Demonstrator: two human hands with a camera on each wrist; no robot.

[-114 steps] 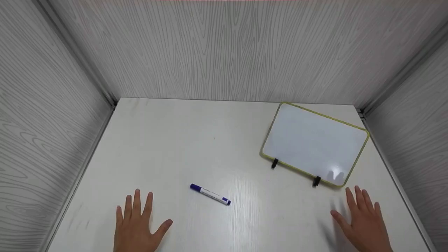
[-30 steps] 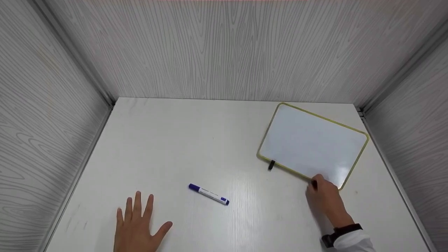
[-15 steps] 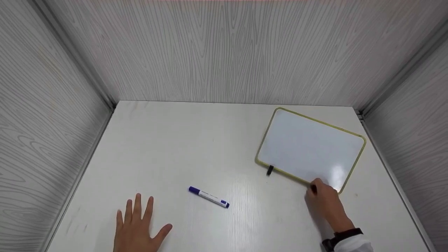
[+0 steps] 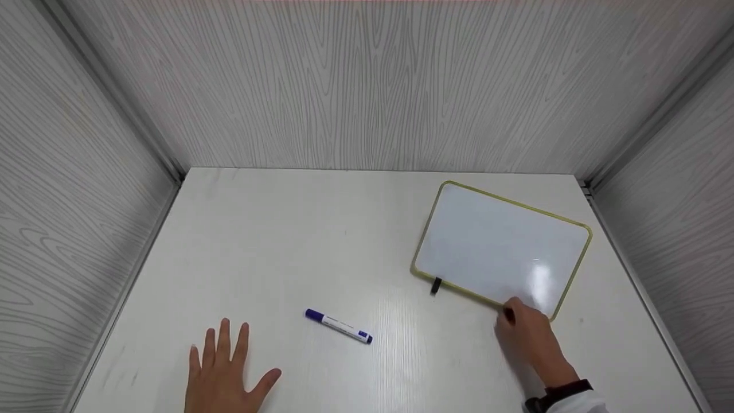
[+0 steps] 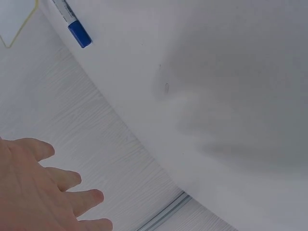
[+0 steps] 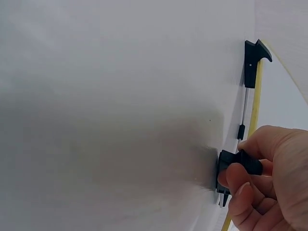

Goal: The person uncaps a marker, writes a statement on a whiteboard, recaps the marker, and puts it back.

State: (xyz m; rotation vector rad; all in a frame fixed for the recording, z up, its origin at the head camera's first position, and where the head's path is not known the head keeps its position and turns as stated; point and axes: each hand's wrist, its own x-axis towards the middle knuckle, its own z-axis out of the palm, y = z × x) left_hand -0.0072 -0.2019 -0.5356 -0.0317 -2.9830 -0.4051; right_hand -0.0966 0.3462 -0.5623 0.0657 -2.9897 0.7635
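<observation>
A yellow-framed whiteboard (image 4: 502, 244) lies at an angle on the right side of the table. My right hand (image 4: 530, 335) pinches the black stand clip (image 6: 251, 164) at its near edge, thumb and fingers curled around it. In the right wrist view, a thin metal rod (image 6: 246, 103) runs from there toward a second black clip (image 6: 251, 65), hooked over the yellow frame. At the lower left, my left hand (image 4: 221, 373) is spread flat with straight fingers, holding nothing. A white marker (image 4: 344, 328) with a blue cap lies between the hands, apart from both.
The white tabletop (image 4: 287, 241) is enclosed by a wood-grain back panel (image 4: 367, 86) and side panels at left (image 4: 74, 229) and right (image 4: 671, 189). The whiteboard's far right corner lies near the right table edge.
Earlier my right hand was spread open beside the board; it now grips the near clip. Over the last second the board has slid slightly left and nearer. The left hand keeps its place.
</observation>
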